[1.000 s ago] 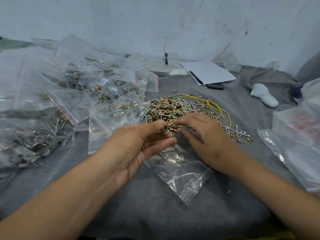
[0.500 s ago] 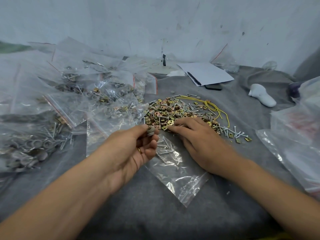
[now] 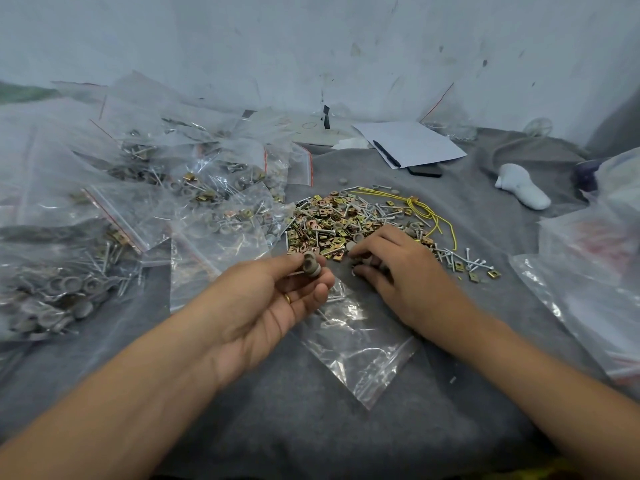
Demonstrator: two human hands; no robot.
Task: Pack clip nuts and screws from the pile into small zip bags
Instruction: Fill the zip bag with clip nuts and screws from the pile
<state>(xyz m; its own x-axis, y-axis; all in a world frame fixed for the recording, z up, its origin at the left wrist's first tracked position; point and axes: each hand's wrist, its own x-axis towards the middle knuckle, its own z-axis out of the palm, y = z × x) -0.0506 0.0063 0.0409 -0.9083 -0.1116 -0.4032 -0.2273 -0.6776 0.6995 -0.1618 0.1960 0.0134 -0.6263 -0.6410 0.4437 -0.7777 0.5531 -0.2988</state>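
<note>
Wall: pale, scuffed, closes off the far edge of the work surface.
Grey cloth (image 3: 311, 427): covers the surface; its bare stretch lies near the person, below and between the forearms.
Filled bags (image 3: 145, 202): a heap of clear zip bags with hardware hems in the whole left side, reaching the pile's left edge.
Large plastic bags (image 3: 588, 271): crowd the right edge.
Paper sheet (image 3: 412, 142): at the far edge by the wall, a pen (image 3: 387, 154) lying on it and a dark phone (image 3: 425, 170) just beside.
Pile (image 3: 349, 220): clip nuts and screws spread at centre, beyond both hands; loose screws trail off to its right.
Zip bag (image 3: 356, 344): clear, flat on the cloth between the hands, long axis diagonal from far left to near right, one corner pointing toward the person; a few screws inside near the far end.
White object (image 3: 523, 187): lies right of the pile, well apart.
Yellow wire (image 3: 426, 209): looped on the pile's far right part.
Left hand (image 3: 273, 299): palm up, thumb and fingers pinching small grey round pieces (image 3: 310, 266) above the bag's far end.
Right hand (image 3: 398, 271): palm down at the pile's near edge, fingertips curled pinching a small part; which part I cannot tell.
</note>
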